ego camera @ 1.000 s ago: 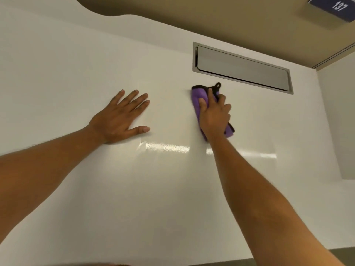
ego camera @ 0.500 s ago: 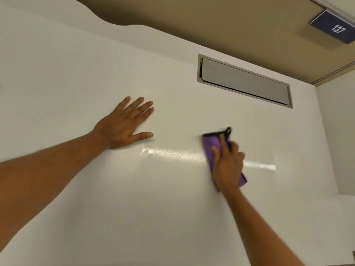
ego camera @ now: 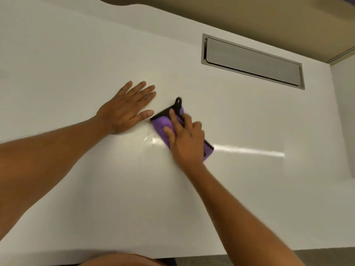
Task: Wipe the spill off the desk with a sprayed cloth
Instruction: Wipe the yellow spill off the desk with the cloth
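One view only, from the head, looking down on a white table (ego camera: 96, 189): the right hand (ego camera: 187, 141) lies on a folded purple cloth (ego camera: 163, 123) with black trim and a small hanging loop at its far corner, fingers spread over the top and pressing it flat to the surface — a grip by pressure more than by closing, the thumb on the cloth's near-left edge. The left hand (ego camera: 125, 109) is open and empty, palm down on the table just beside the cloth, its thumb tip nearly at the black edge. A small wet-looking glint (ego camera: 150, 140) sits on the table just left of the cloth's near edge; I take that for what is left of the spill, though the long bright streak to the right may be only a lamp's reflection. To wipe well, I would keep the palm's weight even so the whole fold stays in contact, draw the cloth across the glint in overlapping passes, and let the left hand steady the body while staying clear of the cloth's path — it is close enough to be bumped. The metal cable hatch (ego camera: 251, 61) lies well apart, beyond the work.
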A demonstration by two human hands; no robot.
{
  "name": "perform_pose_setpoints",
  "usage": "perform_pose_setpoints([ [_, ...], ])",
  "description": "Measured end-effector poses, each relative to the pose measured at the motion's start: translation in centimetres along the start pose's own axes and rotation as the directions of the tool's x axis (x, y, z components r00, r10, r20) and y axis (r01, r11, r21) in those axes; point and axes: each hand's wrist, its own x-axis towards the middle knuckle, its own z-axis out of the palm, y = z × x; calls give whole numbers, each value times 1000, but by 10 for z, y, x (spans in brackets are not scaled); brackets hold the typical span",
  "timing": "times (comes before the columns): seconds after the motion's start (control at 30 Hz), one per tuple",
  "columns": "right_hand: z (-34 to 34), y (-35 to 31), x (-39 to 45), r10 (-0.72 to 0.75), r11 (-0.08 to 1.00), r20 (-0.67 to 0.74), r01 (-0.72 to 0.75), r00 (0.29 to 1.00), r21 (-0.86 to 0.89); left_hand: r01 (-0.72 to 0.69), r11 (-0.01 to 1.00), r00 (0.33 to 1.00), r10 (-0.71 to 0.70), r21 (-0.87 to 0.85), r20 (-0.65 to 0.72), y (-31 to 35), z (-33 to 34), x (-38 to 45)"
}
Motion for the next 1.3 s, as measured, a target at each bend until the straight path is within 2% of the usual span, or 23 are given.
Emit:
perform_pose_setpoints([
  [0.1,5,12,-81,-145,989,71,144,987,21,6,1000,1000,-6,-3,28,0,0,0],
  [0.2,8,63,-161,-301,953,63,301,951,21,20,1000,997,-19,-11,70,-1,2,2],
  [0.27,5,107,-186,-345,938,51,345,937,12,26,999,997,-24,-20,76,-2,5,2],
  [0.33,-4,149,-171,-288,957,6,288,958,-24,29,999,997,-28,-17,66,-1,6,2],
  [0.4,-14,177,-125,-47,998,-55,45,997,-38,28,1000,998,-27,-10,57,-1,7,3],
  [0.43,-19,186,-95,115,993,-89,-116,989,-12,26,1000,998,-26,-10,57,-2,7,3],
  [0.5,-23,191,-34,374,927,-147,-365,916,81,21,1000,998,-21,-13,53,-2,8,3],
  [0.57,-23,174,16,475,880,-166,-461,864,116,19,1000,999,-19,-16,41,-1,10,3],
  [0.63,-20,138,40,470,882,-166,-459,867,104,12,1000,999,-11,-21,32,-2,11,4],
  [0.7,-11,94,34,402,916,-151,-395,903,73,10,1000,999,-9,-25,30,-2,14,5],
  [0.83,8,30,-57,231,973,-75,-230,970,16,-1,1000,1000,2,-24,26,-5,18,7],
  [0.9,11,26,-113,165,986,-63,-165,984,13,-13,1000,1000,13,-19,-9,-6,22,7],
  [0.97,10,52,-147,174,985,-50,-175,983,-10,-17,1000,999,16,-13,-33,-8,25,7],
  [1.03,1,100,-147,306,952,-73,-306,949,9,-13,1000,999,13,-8,-39,-9,27,8],
  [1.1,-11,155,-127,503,864,-109,-496,857,91,-15,1000,999,15,2,-46,-11,29,9],
  [1.17,-20,198,-99,644,764,-126,-623,755,169,-22,1000,998,23,13,-60,-11,30,8],
  [1.23,-20,210,-74,727,685,-137,-700,672,203,-25,1000,997,25,9,-69,-12,32,8],
  [1.3,-15,188,-58,752,659,-148,-728,643,187,-20,1000,998,20,2,-64,-12,34,9],
])
